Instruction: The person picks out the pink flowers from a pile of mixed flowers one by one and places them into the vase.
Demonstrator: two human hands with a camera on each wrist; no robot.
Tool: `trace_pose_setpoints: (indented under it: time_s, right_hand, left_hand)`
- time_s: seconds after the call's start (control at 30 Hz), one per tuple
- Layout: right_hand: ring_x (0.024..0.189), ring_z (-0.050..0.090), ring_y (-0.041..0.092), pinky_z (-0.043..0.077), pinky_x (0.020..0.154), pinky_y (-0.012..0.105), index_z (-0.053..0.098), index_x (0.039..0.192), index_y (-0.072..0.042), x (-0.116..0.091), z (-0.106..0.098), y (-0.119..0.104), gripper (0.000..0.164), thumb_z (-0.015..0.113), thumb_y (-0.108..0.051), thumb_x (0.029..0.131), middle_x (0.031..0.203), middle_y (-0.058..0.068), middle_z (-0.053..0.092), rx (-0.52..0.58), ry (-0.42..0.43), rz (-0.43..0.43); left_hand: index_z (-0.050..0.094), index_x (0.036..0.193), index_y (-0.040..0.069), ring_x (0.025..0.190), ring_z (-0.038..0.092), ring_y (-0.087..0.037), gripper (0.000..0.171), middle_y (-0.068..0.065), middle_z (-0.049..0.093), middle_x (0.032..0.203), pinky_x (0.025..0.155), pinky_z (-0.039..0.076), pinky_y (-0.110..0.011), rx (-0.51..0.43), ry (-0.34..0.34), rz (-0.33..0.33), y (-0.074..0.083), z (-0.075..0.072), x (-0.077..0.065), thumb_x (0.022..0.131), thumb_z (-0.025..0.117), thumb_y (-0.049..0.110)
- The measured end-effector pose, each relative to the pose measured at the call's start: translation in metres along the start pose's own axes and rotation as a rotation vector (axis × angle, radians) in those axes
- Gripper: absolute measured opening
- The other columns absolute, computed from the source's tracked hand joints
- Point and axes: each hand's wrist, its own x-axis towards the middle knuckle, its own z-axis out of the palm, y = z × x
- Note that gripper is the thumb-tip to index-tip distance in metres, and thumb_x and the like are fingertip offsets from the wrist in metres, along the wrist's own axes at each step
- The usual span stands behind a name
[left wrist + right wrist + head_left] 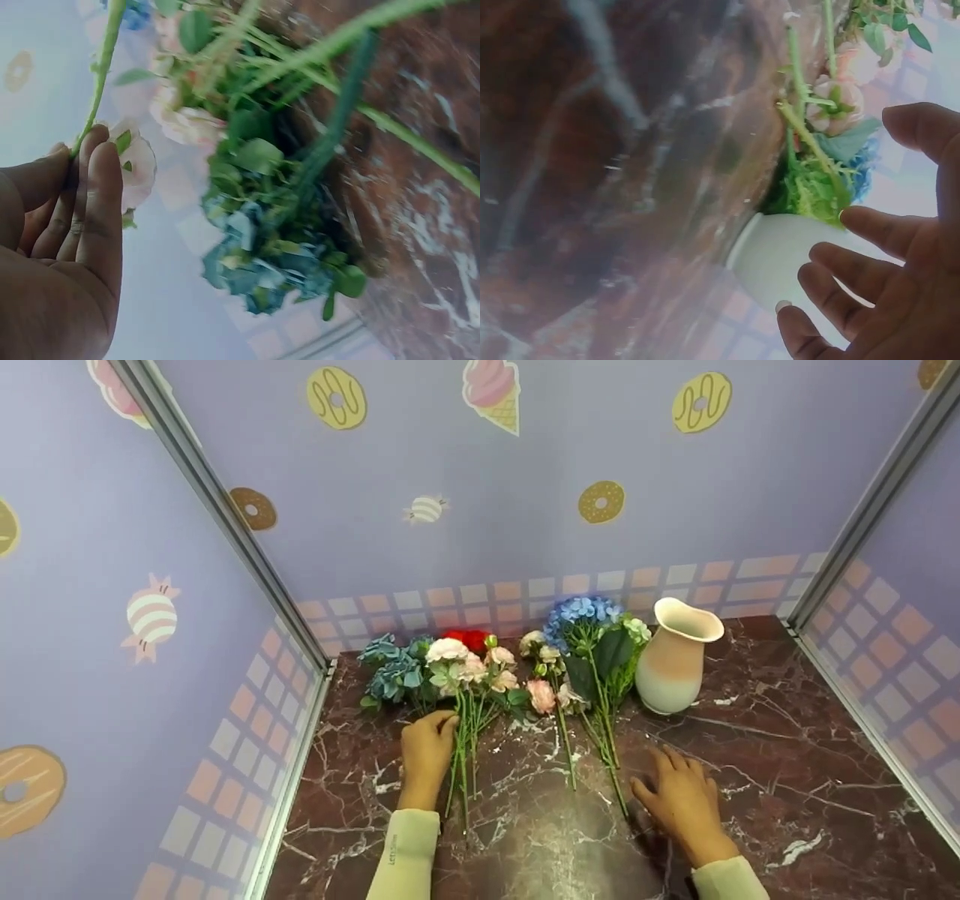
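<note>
My left hand [427, 746] pinches the green stem [101, 82] of a pale pink flower between thumb and fingertips. The bloom of that flower [136, 166] shows behind the fingers in the left wrist view. Around it lie pink and white flowers [472, 667] with long stems pointing toward me. Teal-blue flowers [394, 675] lie just left of this hand. My right hand [681, 799] hovers palm down low over the tabletop with fingers spread, holding nothing. Nearest to it are the stem ends of a blue hydrangea [583, 615] and, farther back, a peach-and-white vase [671, 667].
A red flower [469, 640] lies at the back behind the pink ones. Peach roses [541, 695] lie mid-table, and green-white blooms [637, 630] lean beside the vase. The dark marbled table [540, 840] meets patterned walls [480, 510] on three sides.
</note>
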Motion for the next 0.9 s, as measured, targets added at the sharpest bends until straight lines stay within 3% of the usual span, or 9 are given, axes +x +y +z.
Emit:
trace_pose_setpoints:
  time_s: [0.17,0.33,0.47,0.7,0.9]
  right_hand:
    - [0.118,0.06,0.048,0.048,0.09,0.068,0.062,0.137,-0.006,0.009,-0.006,-0.02,0.061,0.076,-0.04,0.087,0.132,0.022,0.067,0.027,0.103,-0.085]
    - [0.093,0.073,0.038,0.057,0.074,0.059,0.076,0.114,-0.016,0.013,-0.012,-0.049,0.034,0.079,-0.037,0.088,0.105,0.013,0.079,0.1,0.139,-0.175]
    - [0.082,0.076,0.03,0.059,0.065,0.051,0.081,0.105,-0.024,0.012,-0.014,-0.072,0.025,0.078,-0.043,0.089,0.096,0.004,0.081,0.181,0.096,-0.212]
    - [0.083,0.075,0.015,0.063,0.074,0.037,0.079,0.114,-0.021,0.014,-0.012,-0.104,0.029,0.076,-0.04,0.092,0.1,-0.002,0.081,0.446,-0.024,-0.249]
    - [0.09,0.076,0.02,0.063,0.075,0.033,0.073,0.125,-0.017,0.018,-0.012,-0.115,0.036,0.072,-0.037,0.095,0.109,0.003,0.079,0.656,-0.106,-0.202]
  left_hand:
    - [0.082,0.104,0.016,0.072,0.073,-0.016,0.017,-0.002,0.081,0.09,0.064,0.06,-0.035,-0.051,0.0,0.016,0.021,-0.001,-0.006,0.091,0.078,0.026]
    - [0.083,0.099,0.014,0.066,0.07,-0.011,0.015,-0.001,0.081,0.086,0.06,0.059,-0.029,-0.134,0.012,0.076,0.043,0.002,-0.014,0.089,0.08,0.024]
    - [0.084,0.097,0.018,0.063,0.068,-0.006,0.014,0.0,0.08,0.083,0.059,0.058,-0.024,-0.223,-0.002,0.12,0.061,0.008,-0.024,0.088,0.079,0.027]
    - [0.083,0.1,0.024,0.064,0.065,-0.001,0.015,0.008,0.078,0.082,0.057,0.054,-0.021,-0.32,-0.096,0.089,0.087,0.018,-0.039,0.09,0.077,0.034]
    - [0.083,0.1,0.023,0.064,0.066,0.001,0.013,0.007,0.078,0.08,0.056,0.055,-0.02,-0.377,-0.123,0.124,0.103,0.023,-0.046,0.09,0.077,0.029]
